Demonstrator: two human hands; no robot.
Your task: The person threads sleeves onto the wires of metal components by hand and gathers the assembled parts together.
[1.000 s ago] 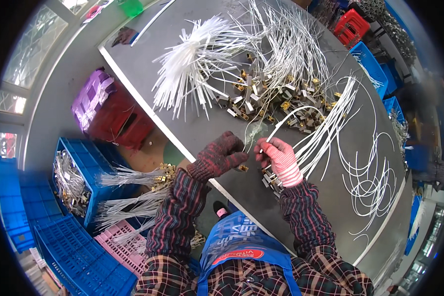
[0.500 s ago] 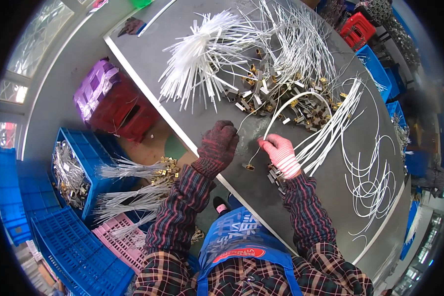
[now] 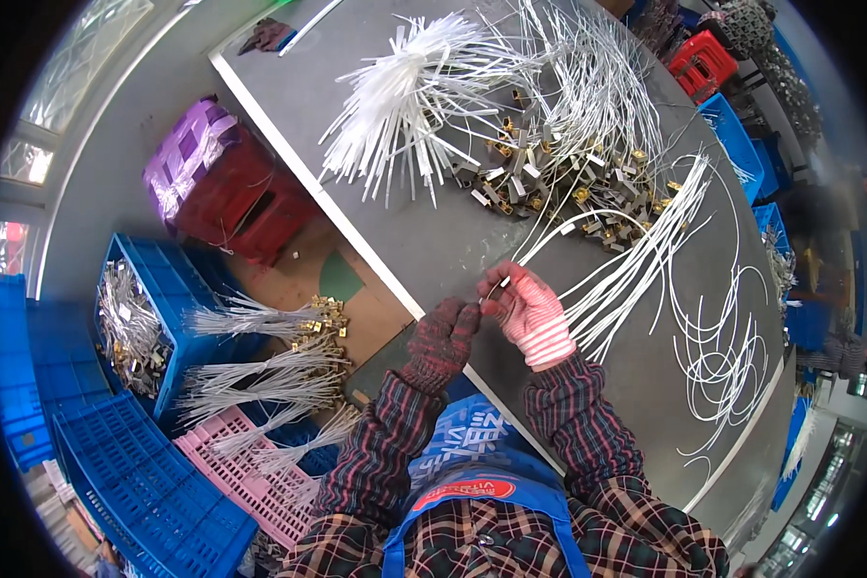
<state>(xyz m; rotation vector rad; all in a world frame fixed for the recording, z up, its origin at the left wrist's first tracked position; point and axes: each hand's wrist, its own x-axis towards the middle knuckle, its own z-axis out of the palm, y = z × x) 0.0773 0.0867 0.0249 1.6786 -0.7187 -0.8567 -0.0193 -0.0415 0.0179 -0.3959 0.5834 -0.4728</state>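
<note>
My left hand (image 3: pixel 443 339), in a dark maroon knit glove, is closed in a pinch close beside my right hand, over the table's near edge. What it pinches is hidden by the fingertips. My right hand (image 3: pixel 530 316), in a pink-and-white striped glove, grips a white tube (image 3: pixel 558 227) that curves up toward the pile. A short bit of thin wire (image 3: pixel 497 287) shows at its fingertips. Beyond the hands lies a heap of small metal-ended parts (image 3: pixel 587 188) with thin wires (image 3: pixel 597 96). A bundle of white tubes (image 3: pixel 635 265) lies right of my right hand.
A fanned bunch of white tubes (image 3: pixel 400 106) lies on the grey table (image 3: pixel 433 236). Loose white tubes (image 3: pixel 732 356) curl at the right. Left of the table are a red stool (image 3: pixel 250 212), blue crates (image 3: pixel 154 482) and a pink crate (image 3: pixel 250 472) with wired parts.
My hands have come together nearer my body; the left moved down and right, the right slightly left and down. The small metal-ended part that hung between them no longer shows.
</note>
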